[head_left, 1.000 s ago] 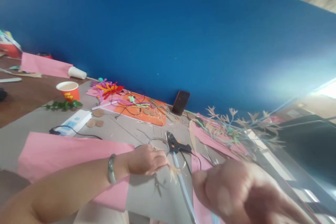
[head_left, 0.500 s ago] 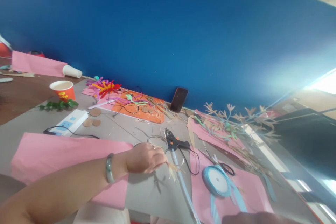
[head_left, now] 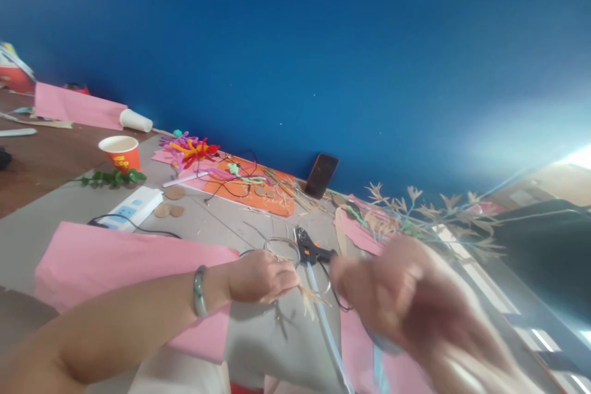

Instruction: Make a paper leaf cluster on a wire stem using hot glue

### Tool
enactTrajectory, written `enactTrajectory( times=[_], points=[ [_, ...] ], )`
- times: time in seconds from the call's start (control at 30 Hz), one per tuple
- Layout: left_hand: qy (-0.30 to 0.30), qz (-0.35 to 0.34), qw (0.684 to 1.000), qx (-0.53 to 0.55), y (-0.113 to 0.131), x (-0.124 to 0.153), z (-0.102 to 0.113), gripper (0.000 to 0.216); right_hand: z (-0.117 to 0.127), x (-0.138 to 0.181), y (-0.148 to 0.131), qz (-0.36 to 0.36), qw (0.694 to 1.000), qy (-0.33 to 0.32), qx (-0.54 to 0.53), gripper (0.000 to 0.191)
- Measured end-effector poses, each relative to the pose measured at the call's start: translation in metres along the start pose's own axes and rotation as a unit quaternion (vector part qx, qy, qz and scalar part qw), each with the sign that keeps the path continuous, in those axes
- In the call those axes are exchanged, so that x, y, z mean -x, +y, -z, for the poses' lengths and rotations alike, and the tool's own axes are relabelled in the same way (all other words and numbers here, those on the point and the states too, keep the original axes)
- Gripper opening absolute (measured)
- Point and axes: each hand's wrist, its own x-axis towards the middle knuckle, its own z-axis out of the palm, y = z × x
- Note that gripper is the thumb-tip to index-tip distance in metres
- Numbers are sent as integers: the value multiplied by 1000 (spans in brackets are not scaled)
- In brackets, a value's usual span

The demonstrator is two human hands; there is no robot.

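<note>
The black glue gun [head_left: 310, 249] lies on the table. To its near left, the left hand [head_left: 263, 276] rests low, knuckles up, its forearm reaching in from the lower left with a mottled bangle [head_left: 199, 291] at the wrist. Its fingers are curled, the tips pinched together on a frayed straw piece [head_left: 310, 301], which pokes out just in front of the glue gun. The right hand [head_left: 397, 295], badly blurred, is to the glue gun's right, thumb side towards its handle; whether its fingers are closed or grip anything, I cannot tell. That hand hides much of the pink sheet [head_left: 355, 332] right of the glue gun. A thin hoop [head_left: 281, 239] sits just left of the glue gun, a pale-blue strip [head_left: 330, 335] runs nearward from it, and a phone [head_left: 322, 176] leans beyond it.
</note>
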Motion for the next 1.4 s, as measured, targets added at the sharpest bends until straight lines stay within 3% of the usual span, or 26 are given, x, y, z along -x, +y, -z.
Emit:
enactTrajectory(
  times=[0.17, 0.33, 0.47, 0.7, 0.83, 0.93, 1.0, 1.07, 1.2, 1.4],
  points=[
    [6, -4, 1000, -14, 1, -5, 2, 13, 10, -94, 50, -33, 967, 70, 243, 30],
    [26, -11, 1000, 0, 1, -9, 1, 15, 0, -131, 116, -85, 966, -45, 239, 7],
    [37, -13, 999, -1, 1, -10, 0, 15, -19, -157, 144, -102, 965, -73, 229, 9],
    [32, -24, 999, 0, -1, -12, -4, 11, -44, -187, 147, -77, 973, -63, 211, 29],
    [42, -18, 999, 6, -2, -11, -8, 13, -38, -192, 144, -85, 980, -54, 173, 30],
    [44, -18, 999, 18, -2, -10, -9, 12, -30, -195, 143, -86, 984, -41, 152, 11],
    [43, -23, 999, 23, -2, -10, -8, 10, -26, -197, 145, -54, 983, -76, 159, 30],
    [42, -29, 998, 22, -3, -10, -7, 8, -25, -199, 147, 0, 968, -125, 219, 49],
    [39, -33, 998, 23, -3, -11, -6, 10, -33, -200, 154, 37, 909, -168, 379, 20],
    [26, -27, 999, 4, -3, -12, -4, 11, -49, -204, 170, 31, 886, -196, 419, 18]
  ],
)
